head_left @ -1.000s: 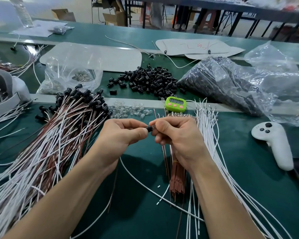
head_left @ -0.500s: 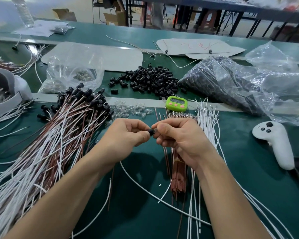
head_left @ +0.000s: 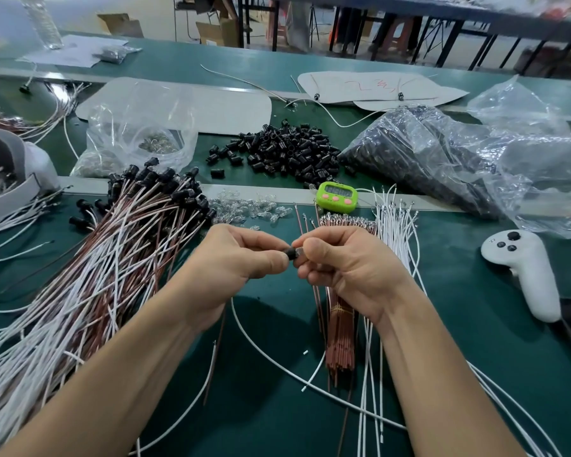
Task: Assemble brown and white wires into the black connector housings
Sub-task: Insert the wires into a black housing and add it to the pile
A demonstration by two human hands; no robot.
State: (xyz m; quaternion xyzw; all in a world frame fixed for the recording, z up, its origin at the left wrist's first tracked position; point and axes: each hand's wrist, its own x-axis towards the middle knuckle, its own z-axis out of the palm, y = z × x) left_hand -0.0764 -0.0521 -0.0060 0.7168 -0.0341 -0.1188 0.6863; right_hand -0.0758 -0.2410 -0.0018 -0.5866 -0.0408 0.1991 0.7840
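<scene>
My left hand [head_left: 234, 258] and my right hand [head_left: 346, 262] meet above the green mat, fingertips together. Between them sits a small black connector housing [head_left: 291, 253], pinched from both sides. A white wire [head_left: 277, 364] and a brown wire [head_left: 215, 357] trail down from under my left hand. A bundle of loose brown wires [head_left: 340, 338] lies under my right wrist, with loose white wires [head_left: 396, 232] beside it. A pile of black housings [head_left: 284, 153] lies further back. Finished brown and white wires with black housings [head_left: 119, 252] are heaped at the left.
A green timer [head_left: 337, 196] stands behind my hands, with small clear bulbs [head_left: 244, 209] to its left. A white controller [head_left: 524, 268] lies at the right. Plastic bags [head_left: 442, 159] of black parts fill the back right; another bag [head_left: 136, 143] sits back left.
Both hands stay together on the housing, shifting only slightly; the fingertips have closed a little tighter round it.
</scene>
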